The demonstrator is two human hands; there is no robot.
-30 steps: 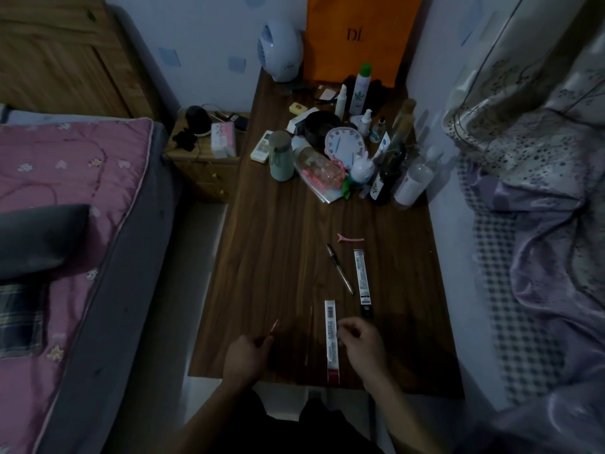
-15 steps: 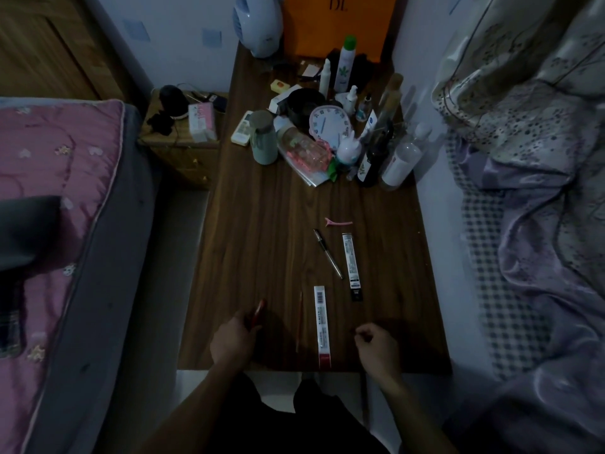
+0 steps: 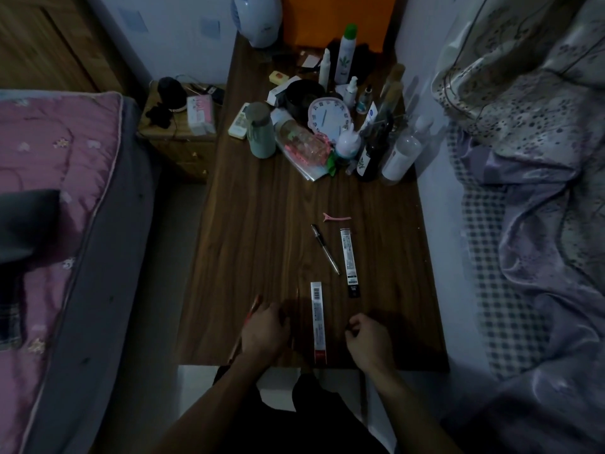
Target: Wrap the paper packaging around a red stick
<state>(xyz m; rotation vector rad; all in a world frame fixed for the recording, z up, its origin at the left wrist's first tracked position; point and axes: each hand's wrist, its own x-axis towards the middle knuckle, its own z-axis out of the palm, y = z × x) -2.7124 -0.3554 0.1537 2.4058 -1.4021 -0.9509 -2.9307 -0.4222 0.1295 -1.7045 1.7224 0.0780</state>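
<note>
- While both hands sit at the near edge of the table [image 3: 262, 224], the left hand [image 3: 263, 332] has its fingers curled round a thin red pen [image 3: 251, 311], whose tip pokes out just beyond the knuckles.
- Curled loosely, the right hand [image 3: 368, 337] holds nothing that can be made out; its fingers rest on the wood.
- Between the two hands lies a long white refill packet [image 3: 318, 322], lengthwise, near both sets of fingers but touching neither.
- Beyond the right fingers lie a second refill packet [image 3: 349, 262], a black pen [image 3: 324, 249] just left of it, and a pink hair clip [image 3: 336, 218].
- Far past the fingers stands a clutter with a white clock [image 3: 325, 117] among bottles.
</note>
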